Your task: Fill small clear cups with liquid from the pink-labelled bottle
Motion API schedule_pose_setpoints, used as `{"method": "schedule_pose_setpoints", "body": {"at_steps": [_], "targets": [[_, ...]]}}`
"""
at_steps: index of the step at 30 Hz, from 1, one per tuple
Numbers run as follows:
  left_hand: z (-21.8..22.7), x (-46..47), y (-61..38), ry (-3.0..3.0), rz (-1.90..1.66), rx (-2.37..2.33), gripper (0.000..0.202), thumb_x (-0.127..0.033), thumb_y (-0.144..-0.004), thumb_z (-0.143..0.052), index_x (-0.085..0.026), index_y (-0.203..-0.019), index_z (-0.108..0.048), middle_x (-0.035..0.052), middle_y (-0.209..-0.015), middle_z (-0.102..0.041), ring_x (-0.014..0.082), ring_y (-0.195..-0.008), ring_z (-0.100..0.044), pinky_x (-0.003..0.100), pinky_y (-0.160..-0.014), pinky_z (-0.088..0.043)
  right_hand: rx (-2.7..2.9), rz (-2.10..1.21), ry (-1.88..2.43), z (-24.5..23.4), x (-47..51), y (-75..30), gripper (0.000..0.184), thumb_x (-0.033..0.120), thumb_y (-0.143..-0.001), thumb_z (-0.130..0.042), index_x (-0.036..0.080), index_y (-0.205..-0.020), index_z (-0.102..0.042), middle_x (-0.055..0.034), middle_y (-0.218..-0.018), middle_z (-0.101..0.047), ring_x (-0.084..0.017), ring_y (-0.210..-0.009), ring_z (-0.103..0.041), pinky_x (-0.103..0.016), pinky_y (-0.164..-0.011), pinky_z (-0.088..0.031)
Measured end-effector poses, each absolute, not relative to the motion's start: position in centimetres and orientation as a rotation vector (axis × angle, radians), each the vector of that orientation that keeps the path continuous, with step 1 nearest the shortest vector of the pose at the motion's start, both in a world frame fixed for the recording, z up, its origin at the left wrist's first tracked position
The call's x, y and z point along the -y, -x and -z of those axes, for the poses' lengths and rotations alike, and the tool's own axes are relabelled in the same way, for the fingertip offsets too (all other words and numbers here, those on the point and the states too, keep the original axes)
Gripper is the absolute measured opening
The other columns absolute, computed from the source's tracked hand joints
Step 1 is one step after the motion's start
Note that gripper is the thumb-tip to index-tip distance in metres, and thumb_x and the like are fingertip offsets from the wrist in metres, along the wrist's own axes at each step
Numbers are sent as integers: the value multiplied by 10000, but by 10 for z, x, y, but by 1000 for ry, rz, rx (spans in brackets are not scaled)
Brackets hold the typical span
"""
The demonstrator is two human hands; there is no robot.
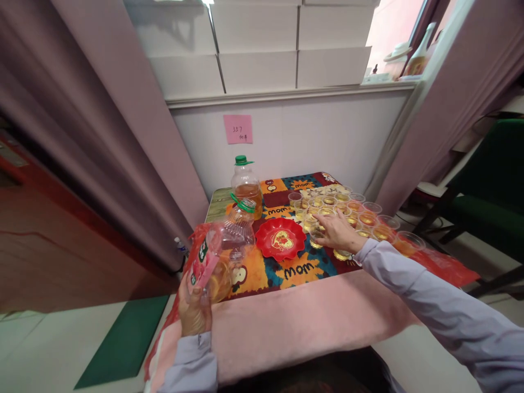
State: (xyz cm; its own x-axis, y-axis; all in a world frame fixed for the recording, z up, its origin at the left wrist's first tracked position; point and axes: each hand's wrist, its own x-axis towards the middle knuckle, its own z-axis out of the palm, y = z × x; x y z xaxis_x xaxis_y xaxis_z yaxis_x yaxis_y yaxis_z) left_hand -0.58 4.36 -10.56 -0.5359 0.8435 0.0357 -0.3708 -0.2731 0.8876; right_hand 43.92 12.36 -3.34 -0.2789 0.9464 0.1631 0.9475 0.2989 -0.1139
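Note:
My left hand (pixel 195 305) is closed around a large clear plastic bottle (pixel 223 251) with a red label and a green cap, tilted over the table's left front corner; amber liquid sits in its lower part. My right hand (pixel 338 232) reaches over several small clear cups (pixel 368 218) holding amber liquid, its fingers curled on one cup (pixel 316 236) at the near left of the group. Between my hands lies a red scalloped plate (pixel 280 238). A second bottle (pixel 245 185) with a green cap stands upright behind it.
A small table with a colourful "mom" cloth (pixel 298 270) and a pink cloth (pixel 286 322) over its front edge. Grey curtains hang left and right. White boxes (pixel 254 49) sit on the sill, a pink note (pixel 238 129) on the wall, a green chair (pixel 491 185) at right.

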Motion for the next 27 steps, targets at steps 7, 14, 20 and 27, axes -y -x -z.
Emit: {"method": "schedule_pose_setpoints", "body": {"at_steps": [7, 14, 20, 27], "targets": [[105, -43, 4, -653, -1912, -1111, 725, -513, -577, -968, -304, -1230, -733, 24, -1381, -697, 190, -1120, -684, 215, -770, -578, 2373, 67, 1788, 41, -122, -437, 742, 417, -876, -737, 130, -1524, -519, -240, -1367, -719, -420, -1351, -623, -736, -1222, -238], [102, -41, 3, -638, -1909, -1091, 707, -480, -567, -976, -281, -1201, -733, 40, -1362, -703, 161, -1051, -694, 211, -791, -595, 2261, 15, 1534, 11, -106, -413, 600, 401, -900, -762, 131, -1417, -624, -243, -1425, -677, -435, -1378, -596, -682, -1213, -349], [101, -38, 1, -677, -1920, -1111, 699, -455, -609, -948, -283, -1242, -706, 69, -1529, -616, 260, -1293, -648, 262, -853, -617, 1831, -1176, 1249, 30, -82, -302, 810, 517, -853, -816, 153, -1515, -524, -207, -1357, -707, -293, -1018, -775, -466, -913, -632], [104, -33, 1, -769, -1859, -1161, 851, -563, -642, -925, -310, -1399, -632, 80, -1652, -506, 311, -1429, -574, 322, -996, -603, 1442, -1555, 800, 69, -82, -203, 1200, 560, -697, -933, 282, -1659, -273, -156, -1465, -630, -312, -1209, -719, -486, -981, -629]]}}
